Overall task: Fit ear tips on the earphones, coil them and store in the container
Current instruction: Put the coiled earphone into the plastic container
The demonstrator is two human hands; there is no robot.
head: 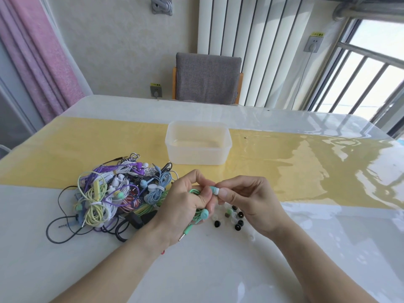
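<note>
My left hand (188, 199) grips green earphones (197, 214); one teal earbud (212, 189) sticks out between its fingertips, the other earbud (204, 213) hangs below the palm, and the jack dangles by the wrist. My right hand (247, 197) pinches a white ear tip (216, 191) against that upper earbud. Several loose ear tips (235, 217), black, clear and brown, lie on the table under my right hand. A tangled pile of coloured earphones (115, 193) lies to the left. An empty translucent container (197, 143) stands behind my hands.
The white table (218, 270) carries a yellow runner (306, 162) under a glossy cover. A grey chair (207, 77) stands at the far edge. Black cables (65, 228) spill from the pile toward the left front.
</note>
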